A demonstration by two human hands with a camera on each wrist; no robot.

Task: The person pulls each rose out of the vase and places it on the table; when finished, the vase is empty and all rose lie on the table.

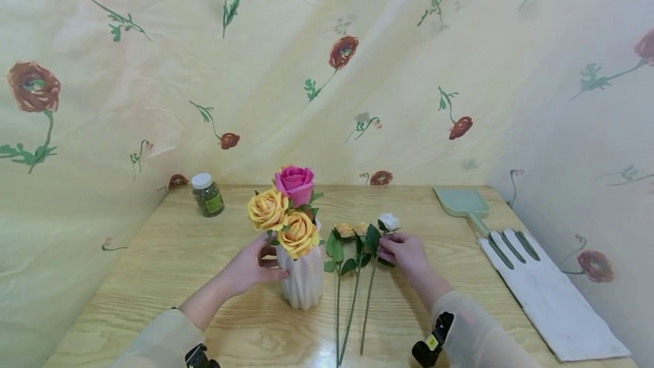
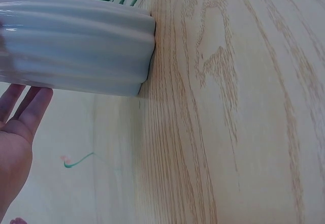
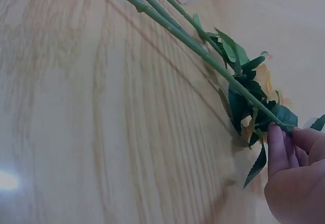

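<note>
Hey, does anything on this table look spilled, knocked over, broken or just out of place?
Nothing stands out. The vase stands upright with its roses in it, the jar is capped and upright, and the loose stems lie flat on the table.

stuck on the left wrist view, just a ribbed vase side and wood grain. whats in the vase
Observer: The head view shows three roses in the vase: one pink rose above two yellow roses.
Operator: is my left hand on it
Observer: Yes, the left hand rests against the vase's side, fingers fairly straight.
Operator: whats the right one doing
Observer: The right hand pinches the stem of a white rose lying on the table; the right wrist view shows its grip just below the leaves.
Operator: any more flowers lying there
Observer: Two small peach roses lie between the vase and the white rose.
</note>
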